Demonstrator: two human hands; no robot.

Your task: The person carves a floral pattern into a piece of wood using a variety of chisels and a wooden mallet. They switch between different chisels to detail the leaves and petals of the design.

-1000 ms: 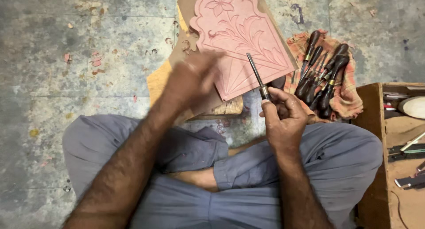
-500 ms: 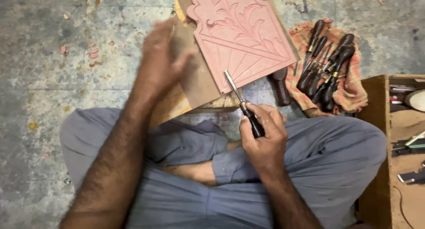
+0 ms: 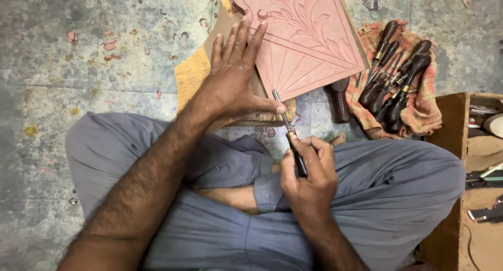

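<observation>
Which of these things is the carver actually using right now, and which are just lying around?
In use:
left hand flat on the pink carved panel
right hand gripping a chisel

Lying about:
dark-handled chisels on a checked cloth
wooden box
shavings on the floor

Hidden and cut-off parts around the carving work

The pink carved panel (image 3: 309,35) runs off the frame at twelve o'clock, and its near left corner lies under the left hand (image 3: 233,74). The chisel (image 3: 288,132) has its handle buried in the right hand (image 3: 309,179); its tip at the panel's edge is too small to read. At three o'clock the wooden box (image 3: 456,145) is cropped, its contents unclear. The bundled tools (image 3: 395,79) overlap, hiding their blades.
</observation>
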